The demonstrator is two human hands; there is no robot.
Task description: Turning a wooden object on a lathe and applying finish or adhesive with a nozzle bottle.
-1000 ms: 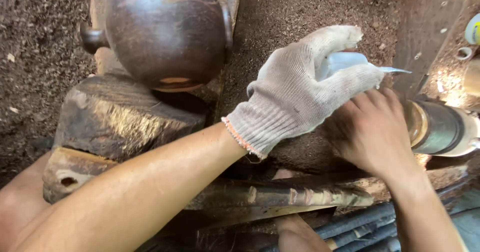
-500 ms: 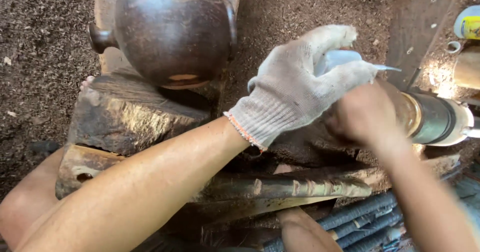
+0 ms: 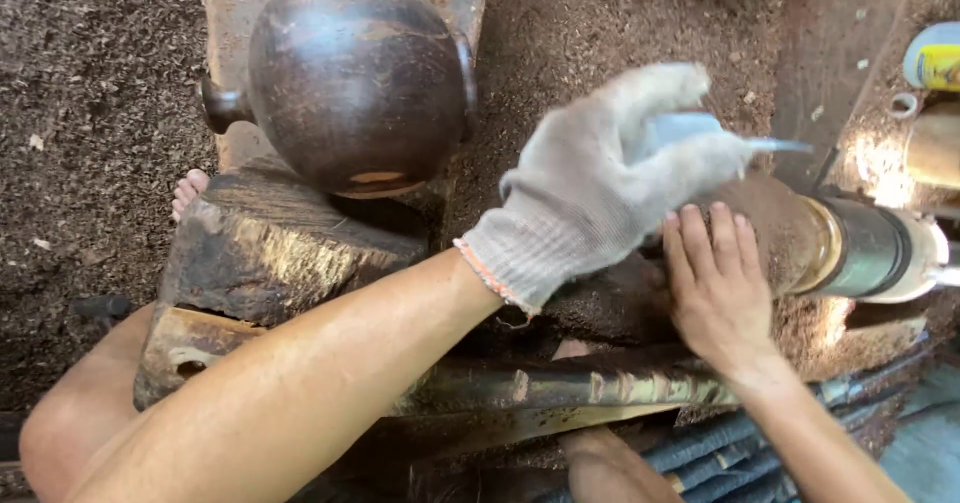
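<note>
Gloved left hand (image 3: 610, 188) grips a pale-blue pointed squeeze bottle (image 3: 700, 135) at centre frame.
Bare right hand (image 3: 715, 283), clenched a second ago, now lies flat on the dusty brown lathe piece (image 3: 765, 228).

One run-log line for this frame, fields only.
left hand: gloved, grips pale blue bottle | right hand: bare, flat on brown workpiece | metal chuck: right | dark round pot: on wood block

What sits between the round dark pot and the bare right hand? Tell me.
In the head view, the gloved left hand lies between the round dark pot and the bare right hand, holding a pale blue tube.
</note>
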